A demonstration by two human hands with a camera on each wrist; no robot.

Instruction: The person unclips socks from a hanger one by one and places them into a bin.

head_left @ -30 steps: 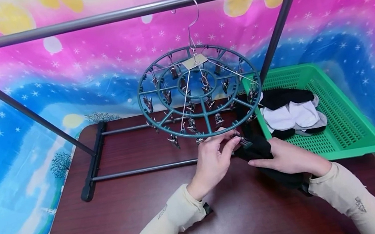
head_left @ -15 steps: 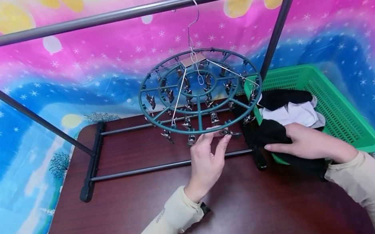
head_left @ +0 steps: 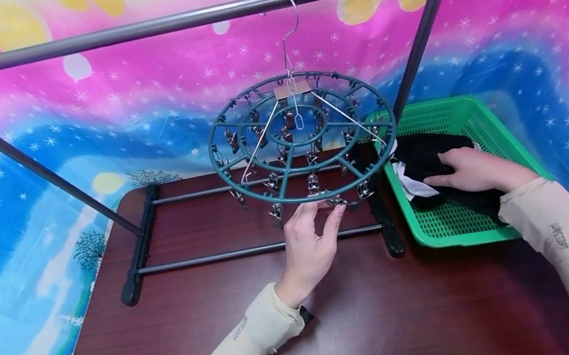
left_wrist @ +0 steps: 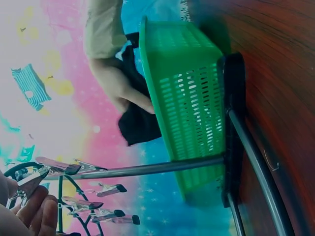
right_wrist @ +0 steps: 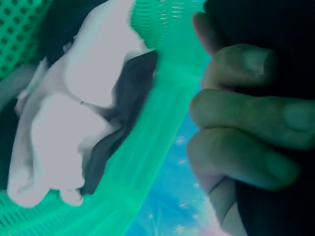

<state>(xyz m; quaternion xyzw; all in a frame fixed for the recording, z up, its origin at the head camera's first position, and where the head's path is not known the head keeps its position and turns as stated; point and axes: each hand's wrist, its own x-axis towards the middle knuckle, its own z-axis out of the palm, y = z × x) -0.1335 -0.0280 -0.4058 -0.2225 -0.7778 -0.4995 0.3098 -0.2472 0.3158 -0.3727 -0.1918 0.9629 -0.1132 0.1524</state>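
My left hand [head_left: 308, 247] is at the near rim of a round green clip hanger [head_left: 285, 183], thumb and fingers pinching a metal clip [head_left: 340, 200] that hangs there. In the left wrist view this clip [left_wrist: 32, 184] shows between the fingers. My right hand [head_left: 473, 170] holds a piece of black cloth [left_wrist: 140, 128] over the green basket [head_left: 465, 240]. Its fingers [right_wrist: 246, 113] are curled against the dark fabric in the right wrist view. White and black sock-like pieces [right_wrist: 98, 54] lie in the basket, partly hidden by the cloth in the head view.
The hanger's wire hook [head_left: 287, 11] sits on the top bar [head_left: 157, 26] of a metal rack. Several other clips [head_left: 275, 211] dangle from the rings. The rack's feet [head_left: 132, 286] and lower bars [head_left: 208, 258] rest on the brown table [head_left: 232, 345]. A printed backdrop stands behind.
My right hand has carried the black cloth away from the clip, rightward and over the basket. The hanger has turned and swung a little. My left hand stays at the clip.
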